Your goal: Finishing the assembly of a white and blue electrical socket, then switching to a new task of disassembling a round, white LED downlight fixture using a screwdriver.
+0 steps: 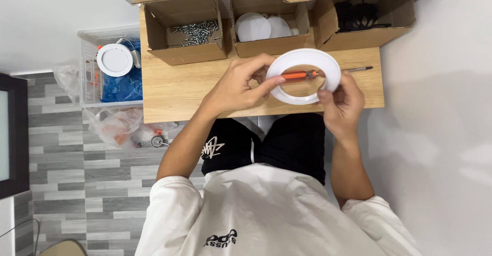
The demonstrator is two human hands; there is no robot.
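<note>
A white plastic ring (305, 57), like a lamp frame, is held above the wooden table (174, 89) between both hands. My left hand (240, 84) grips its left rim with thumb and fingers. My right hand (342, 102) pinches its lower right rim. Through the ring's opening shows an orange-handled screwdriver (300, 75) lying on the table, its metal shaft (357, 69) sticking out to the right.
Three open cardboard boxes stand at the table's back: screws (197, 32), white discs (259, 26), black parts (357, 14). Left of the table sits a clear crate (89, 76) with a round white lamp (115, 59) and plastic bags (119, 126) on the grey tiled floor.
</note>
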